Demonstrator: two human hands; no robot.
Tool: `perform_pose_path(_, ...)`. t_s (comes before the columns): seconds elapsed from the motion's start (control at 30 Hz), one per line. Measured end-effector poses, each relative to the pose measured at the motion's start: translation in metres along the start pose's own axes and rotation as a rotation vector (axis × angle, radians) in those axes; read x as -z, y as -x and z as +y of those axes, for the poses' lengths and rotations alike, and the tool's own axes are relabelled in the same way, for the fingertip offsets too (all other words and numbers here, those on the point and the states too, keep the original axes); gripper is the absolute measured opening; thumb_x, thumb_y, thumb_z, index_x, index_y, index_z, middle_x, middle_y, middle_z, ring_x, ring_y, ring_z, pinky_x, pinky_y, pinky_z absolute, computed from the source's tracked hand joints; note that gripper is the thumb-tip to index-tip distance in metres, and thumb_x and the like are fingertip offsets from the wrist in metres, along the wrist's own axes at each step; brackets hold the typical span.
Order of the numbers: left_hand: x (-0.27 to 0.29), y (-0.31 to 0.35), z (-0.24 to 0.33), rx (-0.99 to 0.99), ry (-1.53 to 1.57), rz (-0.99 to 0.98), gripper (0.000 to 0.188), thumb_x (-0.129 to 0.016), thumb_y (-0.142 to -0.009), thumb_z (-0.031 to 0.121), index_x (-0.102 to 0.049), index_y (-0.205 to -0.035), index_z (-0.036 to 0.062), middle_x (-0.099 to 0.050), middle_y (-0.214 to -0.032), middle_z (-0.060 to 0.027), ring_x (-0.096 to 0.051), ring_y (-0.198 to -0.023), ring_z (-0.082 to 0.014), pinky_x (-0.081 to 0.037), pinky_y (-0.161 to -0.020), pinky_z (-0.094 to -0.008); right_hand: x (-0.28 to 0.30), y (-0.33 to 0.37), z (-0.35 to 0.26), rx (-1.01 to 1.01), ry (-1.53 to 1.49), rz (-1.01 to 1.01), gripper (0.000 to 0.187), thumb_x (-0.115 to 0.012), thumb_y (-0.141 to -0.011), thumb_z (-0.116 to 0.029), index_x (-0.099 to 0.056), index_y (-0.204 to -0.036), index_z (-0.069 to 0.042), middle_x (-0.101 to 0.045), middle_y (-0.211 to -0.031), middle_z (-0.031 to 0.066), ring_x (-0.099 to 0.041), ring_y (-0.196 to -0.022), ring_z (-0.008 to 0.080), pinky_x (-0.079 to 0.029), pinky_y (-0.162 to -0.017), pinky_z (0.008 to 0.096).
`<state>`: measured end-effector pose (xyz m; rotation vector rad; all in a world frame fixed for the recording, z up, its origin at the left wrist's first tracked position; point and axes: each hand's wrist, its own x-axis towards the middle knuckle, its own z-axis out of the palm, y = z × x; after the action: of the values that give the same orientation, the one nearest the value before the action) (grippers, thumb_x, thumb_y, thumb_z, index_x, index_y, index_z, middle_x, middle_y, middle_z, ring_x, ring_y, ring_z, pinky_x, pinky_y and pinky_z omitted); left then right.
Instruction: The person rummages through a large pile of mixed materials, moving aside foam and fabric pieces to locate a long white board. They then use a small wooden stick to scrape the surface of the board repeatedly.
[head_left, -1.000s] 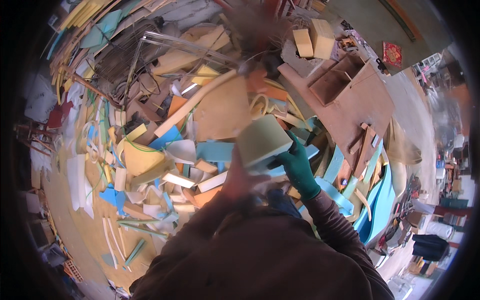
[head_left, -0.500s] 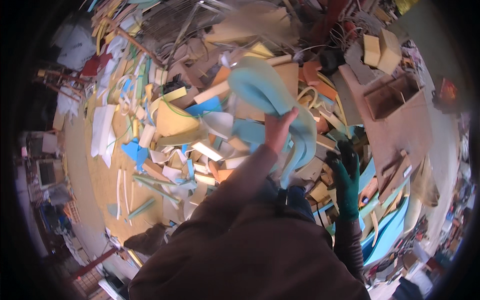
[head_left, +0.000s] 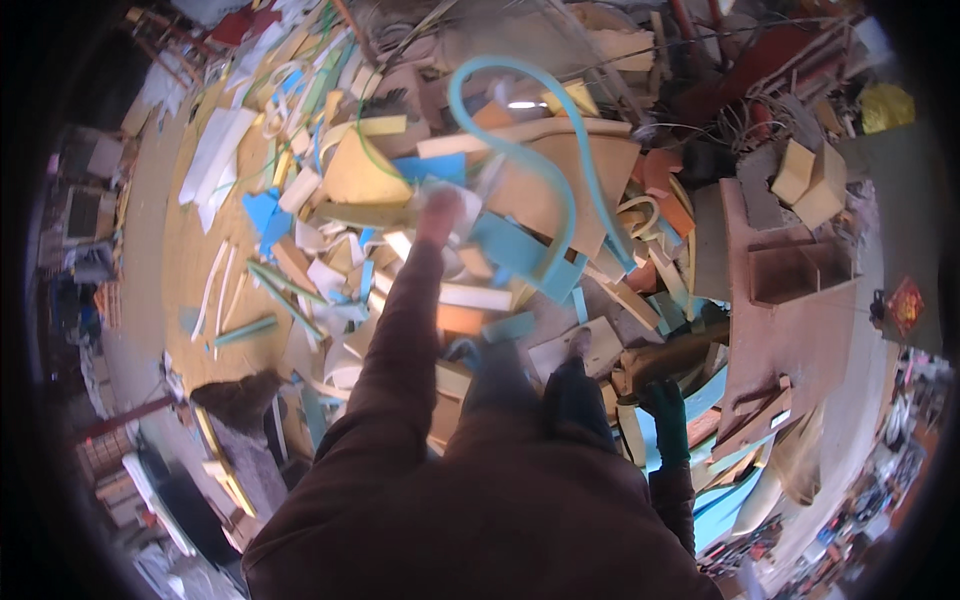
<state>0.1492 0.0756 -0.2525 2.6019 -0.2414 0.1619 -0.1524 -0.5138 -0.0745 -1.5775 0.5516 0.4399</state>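
Note:
My bare left hand (head_left: 441, 214) reaches over the heap of foam offcuts, smeared by motion, so its fingers cannot be read. Around it lie a blue foam piece (head_left: 430, 168) and a yellow foam block (head_left: 365, 172). A long pale-blue foam strip (head_left: 572, 195) curves in a loop to the right of that hand, apart from it. My right hand (head_left: 665, 418), in a dark green glove, is low on the right with fingers extended and nothing visible in them. Beside it are a brown rolled piece (head_left: 672, 364) and light-blue foam sheets (head_left: 725, 508).
A brown board (head_left: 790, 345) with an open divided box (head_left: 800, 272) stands on the right, cream foam blocks (head_left: 822, 185) above it. White foam strips (head_left: 216, 150) lie at the left. Tangled wires (head_left: 745, 125) and metal bars are at the far side. My legs stand amid the scraps.
My left hand has let go of the pale-blue foam strip and swung left. The strip has opened into a wide loop. My right hand has moved lower, and the view has shifted.

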Motion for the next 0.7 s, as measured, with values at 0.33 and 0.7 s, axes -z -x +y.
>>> perform_pose_path(0.33,0.023,0.628,0.213,1.747,0.729,-0.354,0.037,-0.067,-0.104,0.043,-0.067,-0.107,0.0060,-0.071,-0.088,-0.0101,-0.067,-0.065,-0.0211,-0.054,-0.056,-0.0412,0.008,-0.109,-0.019,0.013,0.139,-0.509,0.032,-0.064,-0.111,-0.024,-0.066,-0.138,-0.008,-0.071,-0.120,0.0028,-0.071,-0.103,0.0142,-0.056,-0.087,0.0296)
perform_pose_path(0.7,-0.103,0.631,0.469,2.000,1.237,0.130,0.037,-0.066,-0.106,0.038,-0.073,-0.130,0.0106,-0.079,-0.098,-0.0121,-0.079,-0.080,-0.0238,-0.057,-0.064,-0.0366,-0.097,-0.193,-0.041,0.050,0.473,-0.930,0.027,-0.061,-0.113,-0.018,-0.066,-0.136,-0.004,-0.069,-0.116,0.0023,-0.070,-0.106,0.0128,-0.059,-0.094,0.0319)
